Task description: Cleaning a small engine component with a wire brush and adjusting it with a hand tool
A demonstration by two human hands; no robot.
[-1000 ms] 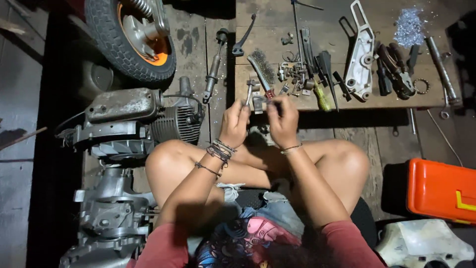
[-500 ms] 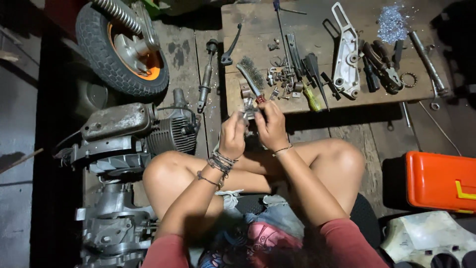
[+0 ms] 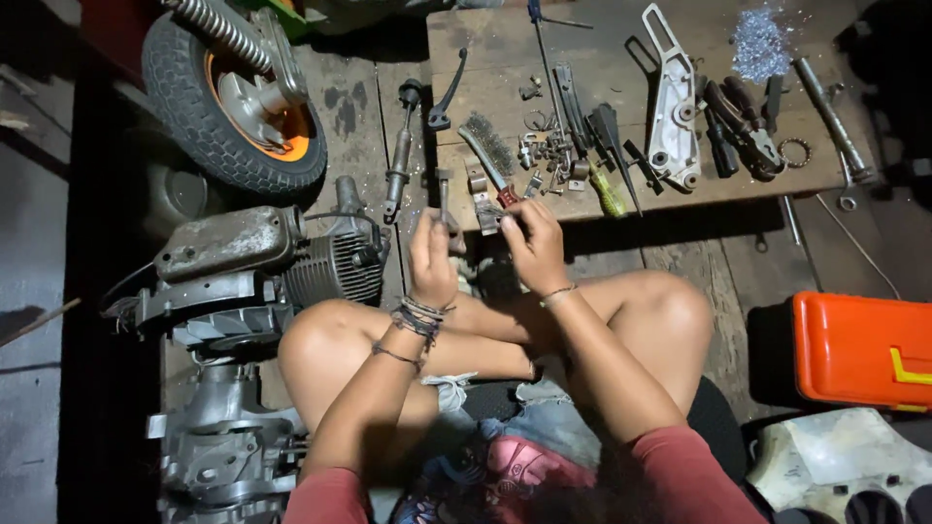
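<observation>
Head view: left hand (image 3: 432,254) and right hand (image 3: 529,243) each pinch small metal parts (image 3: 488,215); loose hardware (image 3: 549,150) lies unsorted on the far wooden board (image 3: 485,58).

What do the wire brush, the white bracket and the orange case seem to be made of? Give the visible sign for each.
Wire brush: probably steel bristles, grey and fine, on a reddish handle of unclear material.
White bracket: likely cast metal, painted or pale, with cut-outs and bolt holes.
Orange case: probably moulded plastic, smooth, with rounded corners and an even sheen.
</observation>
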